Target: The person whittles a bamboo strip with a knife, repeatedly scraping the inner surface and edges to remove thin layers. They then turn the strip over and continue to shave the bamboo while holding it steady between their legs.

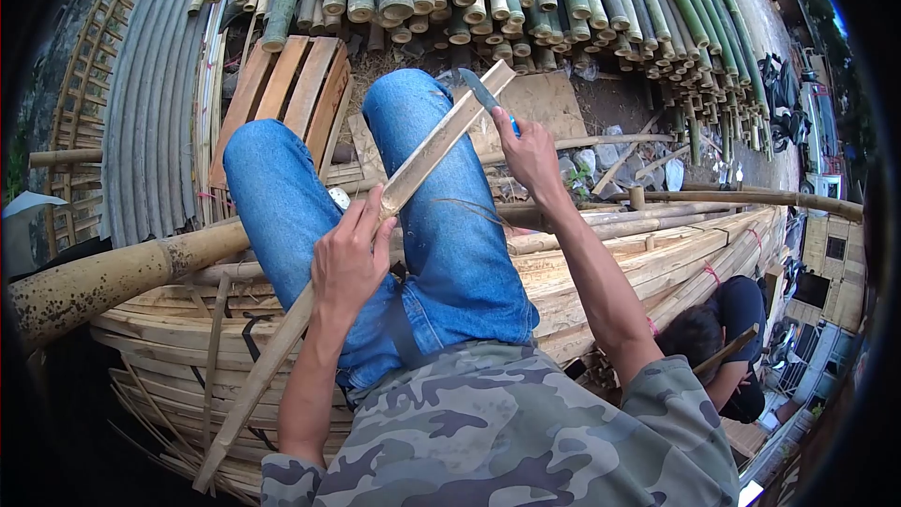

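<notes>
A split bamboo strip (pixel 436 152) slants across my lap, its hollow inner face turned up. My left hand (pixel 351 253) is wrapped round it near the middle, and its lower end runs down to the left past my forearm. In my right hand (pixel 527 152) is a knife with a blue handle, gripped in closed fingers. The knife blade (pixel 479 90) lies against the strip close to its upper end. A thin curled shaving (pixel 469 207) hangs over my right thigh.
Stacked bamboo poles (pixel 526 0) fill the far side. A wooden crate (pixel 296 84) stands before my knees, beside corrugated sheeting (pixel 155 94). Bundled bamboo strips (pixel 648 263) lie around my seat. A thick pole (pixel 131 277) is at left. Another person (pixel 732 338) crouches at right.
</notes>
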The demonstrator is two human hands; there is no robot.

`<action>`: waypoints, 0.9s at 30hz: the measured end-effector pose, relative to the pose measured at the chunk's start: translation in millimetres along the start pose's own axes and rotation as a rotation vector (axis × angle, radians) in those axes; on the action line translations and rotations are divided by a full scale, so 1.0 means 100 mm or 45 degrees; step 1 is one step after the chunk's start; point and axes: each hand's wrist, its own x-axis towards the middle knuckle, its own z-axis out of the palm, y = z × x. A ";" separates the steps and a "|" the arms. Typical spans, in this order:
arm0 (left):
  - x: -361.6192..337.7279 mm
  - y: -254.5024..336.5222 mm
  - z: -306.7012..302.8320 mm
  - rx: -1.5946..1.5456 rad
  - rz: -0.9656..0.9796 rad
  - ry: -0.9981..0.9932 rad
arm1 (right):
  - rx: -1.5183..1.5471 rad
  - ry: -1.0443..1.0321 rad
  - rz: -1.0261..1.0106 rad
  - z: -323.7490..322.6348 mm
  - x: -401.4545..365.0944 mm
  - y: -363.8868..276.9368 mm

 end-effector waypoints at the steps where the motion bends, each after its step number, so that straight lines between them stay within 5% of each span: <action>1: 0.00 -0.01 0.01 -0.008 0.028 0.013 | -0.029 -0.031 0.018 -0.04 0.06 -0.02; 8: 0.02 0.00 -0.01 -0.093 -0.073 -0.085 | 0.013 0.080 -0.001 -0.06 0.32 -0.02; 27: 0.04 0.00 -0.01 -0.062 -0.033 -0.036 | 0.078 -0.103 0.009 0.17 -0.43 -0.27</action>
